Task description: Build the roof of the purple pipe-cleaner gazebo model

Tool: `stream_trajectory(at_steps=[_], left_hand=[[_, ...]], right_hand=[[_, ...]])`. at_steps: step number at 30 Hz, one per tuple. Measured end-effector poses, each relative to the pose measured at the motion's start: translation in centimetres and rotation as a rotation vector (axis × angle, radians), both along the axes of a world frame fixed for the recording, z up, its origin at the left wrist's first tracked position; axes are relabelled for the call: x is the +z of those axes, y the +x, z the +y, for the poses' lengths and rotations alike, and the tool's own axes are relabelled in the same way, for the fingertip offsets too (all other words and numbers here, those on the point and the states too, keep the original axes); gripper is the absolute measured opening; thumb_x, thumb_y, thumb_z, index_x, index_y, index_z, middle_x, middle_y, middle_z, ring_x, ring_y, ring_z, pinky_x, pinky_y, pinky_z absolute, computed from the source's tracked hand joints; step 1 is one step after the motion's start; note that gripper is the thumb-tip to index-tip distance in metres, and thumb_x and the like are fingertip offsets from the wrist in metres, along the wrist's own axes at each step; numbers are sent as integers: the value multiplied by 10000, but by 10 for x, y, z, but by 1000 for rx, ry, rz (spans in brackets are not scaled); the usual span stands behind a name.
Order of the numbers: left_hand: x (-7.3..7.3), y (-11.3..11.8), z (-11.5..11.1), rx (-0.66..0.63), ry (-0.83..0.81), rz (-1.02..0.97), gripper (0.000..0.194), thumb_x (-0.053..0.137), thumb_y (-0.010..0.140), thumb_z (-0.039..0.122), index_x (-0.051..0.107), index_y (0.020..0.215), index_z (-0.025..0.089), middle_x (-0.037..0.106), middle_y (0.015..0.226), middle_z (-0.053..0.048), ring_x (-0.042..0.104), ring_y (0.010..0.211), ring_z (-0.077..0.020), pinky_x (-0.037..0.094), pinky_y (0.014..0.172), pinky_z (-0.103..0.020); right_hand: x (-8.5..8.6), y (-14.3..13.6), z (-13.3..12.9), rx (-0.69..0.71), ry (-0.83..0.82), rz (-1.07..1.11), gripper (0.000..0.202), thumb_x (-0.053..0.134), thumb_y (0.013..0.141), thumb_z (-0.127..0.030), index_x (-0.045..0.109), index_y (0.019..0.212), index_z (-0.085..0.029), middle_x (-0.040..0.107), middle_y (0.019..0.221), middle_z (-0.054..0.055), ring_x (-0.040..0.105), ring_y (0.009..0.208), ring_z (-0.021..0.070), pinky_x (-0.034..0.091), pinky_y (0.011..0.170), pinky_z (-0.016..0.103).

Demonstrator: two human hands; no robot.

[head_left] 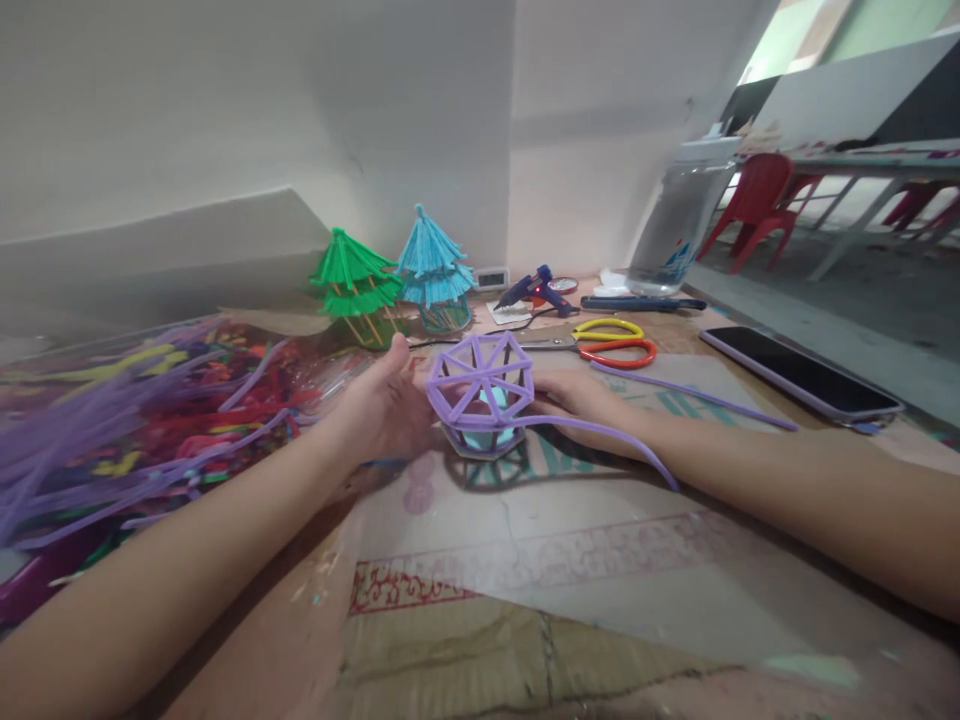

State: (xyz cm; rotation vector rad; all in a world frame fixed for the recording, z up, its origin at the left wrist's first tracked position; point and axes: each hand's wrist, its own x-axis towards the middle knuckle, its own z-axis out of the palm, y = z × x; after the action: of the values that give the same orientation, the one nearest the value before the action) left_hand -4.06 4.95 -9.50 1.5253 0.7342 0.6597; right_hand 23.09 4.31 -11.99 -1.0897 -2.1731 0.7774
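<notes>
A small purple pipe-cleaner frame (481,378) with a spoked octagonal top is between my hands on a plastic-covered mat. Pale blue material shows inside it, and a long pipe-cleaner end (607,428) trails from its rim to the right. My left hand (388,400) is open at its left side, thumb raised; the fingers are blurred and partly behind the frame. Against the right side, my right hand (574,398) has its fingers bent around the frame, the tips hidden behind it.
Behind stand green (355,285) and blue (433,265) umbrella-roofed models, a glue gun (538,290) with its cord, and scissors (611,342). A phone (799,370), a cutter (643,303) and a clear container (679,220) are at right. Loose pipe cleaners (150,430) fill the left.
</notes>
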Motion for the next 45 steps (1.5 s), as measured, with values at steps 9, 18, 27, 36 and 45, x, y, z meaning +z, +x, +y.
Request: stream_trajectory(at_steps=[9,18,27,36,45], left_hand=[[1,11,-12,54,-76,-41,777,347,879,862,753,1055,223,802,951,-155,747,951,-366,553,886,-566],[5,-10,25,94,-160,33,697,598,757,860,741,753,178,788,797,-154,755,859,-324,575,883,-474],[22,-38,41,627,190,-44,396,909,654,487,733,854,195,684,730,0,622,668,-138,489,656,-264],[24,-14,17,590,431,78,332,691,846,554,654,909,230,428,562,57,402,528,-145,311,544,-278],[-9,-7,22,740,432,199,307,567,880,515,614,811,220,493,652,21,467,623,-166,343,546,-263]], right_hand=[[-6,2,2,49,99,-56,265,522,994,-367,745,985,-223,765,971,55,681,908,228,497,834,339],[-2,1,3,8,65,-92,275,545,975,-377,756,1020,-207,727,861,40,639,818,204,468,732,294],[-3,3,4,-11,65,-157,273,512,984,-380,694,886,-202,706,845,48,622,789,192,442,704,303],[26,22,9,-111,198,-280,230,533,977,-322,690,871,-193,741,847,65,647,775,203,427,686,319],[48,27,3,-148,283,-457,152,592,971,-294,692,916,-193,732,873,58,617,764,177,360,641,288]])
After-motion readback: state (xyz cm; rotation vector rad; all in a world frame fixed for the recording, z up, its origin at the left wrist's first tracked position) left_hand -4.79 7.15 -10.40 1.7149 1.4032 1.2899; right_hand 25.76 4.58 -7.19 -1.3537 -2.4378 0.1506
